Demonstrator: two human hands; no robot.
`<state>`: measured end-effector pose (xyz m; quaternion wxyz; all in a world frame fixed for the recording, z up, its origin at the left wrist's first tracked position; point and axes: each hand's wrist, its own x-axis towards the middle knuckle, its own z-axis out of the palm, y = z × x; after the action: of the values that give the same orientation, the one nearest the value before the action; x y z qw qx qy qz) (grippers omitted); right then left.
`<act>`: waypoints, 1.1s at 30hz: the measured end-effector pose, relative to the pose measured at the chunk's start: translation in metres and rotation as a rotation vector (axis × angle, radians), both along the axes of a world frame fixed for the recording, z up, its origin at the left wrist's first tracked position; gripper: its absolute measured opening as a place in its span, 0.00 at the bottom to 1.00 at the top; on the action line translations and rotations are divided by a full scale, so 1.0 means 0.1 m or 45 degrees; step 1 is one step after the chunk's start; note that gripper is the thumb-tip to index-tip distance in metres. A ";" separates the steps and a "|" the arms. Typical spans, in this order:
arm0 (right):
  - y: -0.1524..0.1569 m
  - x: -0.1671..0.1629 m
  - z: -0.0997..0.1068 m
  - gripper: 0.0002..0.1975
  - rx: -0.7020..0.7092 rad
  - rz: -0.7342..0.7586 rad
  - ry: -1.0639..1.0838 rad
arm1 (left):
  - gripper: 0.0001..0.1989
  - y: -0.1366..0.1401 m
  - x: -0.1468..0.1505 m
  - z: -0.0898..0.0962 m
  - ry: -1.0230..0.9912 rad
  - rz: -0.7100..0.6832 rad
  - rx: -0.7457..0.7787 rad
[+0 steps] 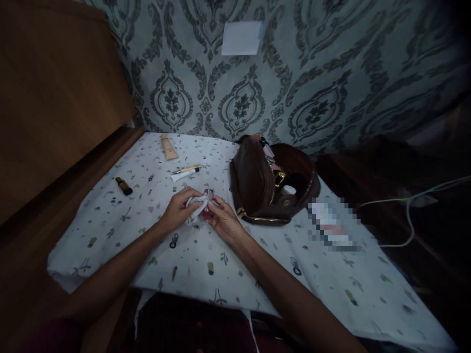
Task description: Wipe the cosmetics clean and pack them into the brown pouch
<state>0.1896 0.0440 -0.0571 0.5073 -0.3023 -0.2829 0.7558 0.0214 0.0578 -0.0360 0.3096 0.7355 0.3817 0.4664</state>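
Note:
Over the middle of the table my two hands meet. My left hand (181,208) is closed on a crumpled white cloth (196,206). Pinched in my right hand (225,218) is a small clear and dark red cosmetic container (208,194), and the cloth lies against it. Its exact kind is partly hidden by my fingers. Just right of my hands stands an open brown bag (253,181) with a gold zipper; a round white-topped item (289,190) and several other small things show inside it.
On the patterned tablecloth (121,230) lie a beige tube (169,148), a white tube with a black cap (184,175), a thin gold-coloured stick (191,168) and a small brown bottle (124,186). A blurred-out packet (333,225) and a white cable (408,211) are at right. Wooden furniture (62,98) borders the left.

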 end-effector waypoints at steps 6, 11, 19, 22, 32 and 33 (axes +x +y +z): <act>0.05 0.03 0.01 0.19 -0.030 -0.130 0.096 | 0.12 -0.01 -0.01 0.01 0.025 -0.187 -0.057; 0.04 0.04 0.03 0.21 -0.029 -0.107 0.098 | 0.12 -0.01 -0.02 0.00 0.016 -0.110 -0.164; 0.04 0.03 0.03 0.19 0.227 -0.320 -0.110 | 0.20 -0.04 0.11 -0.12 -0.243 -0.232 -0.648; 0.05 0.03 -0.01 0.19 0.306 -0.329 -0.278 | 0.21 -0.05 0.14 -0.15 -0.371 -0.235 -0.794; 0.07 0.02 -0.03 0.20 0.184 -0.150 -0.164 | 0.21 0.02 0.08 -0.10 -0.623 0.006 -0.876; 0.07 0.03 -0.02 0.19 0.157 -0.190 -0.097 | 0.20 0.01 0.08 -0.09 -0.602 0.029 -0.829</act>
<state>0.1926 0.0511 -0.0589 0.5687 -0.3193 -0.3248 0.6850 0.0296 0.0591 -0.0448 0.6005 0.4670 0.4358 0.4810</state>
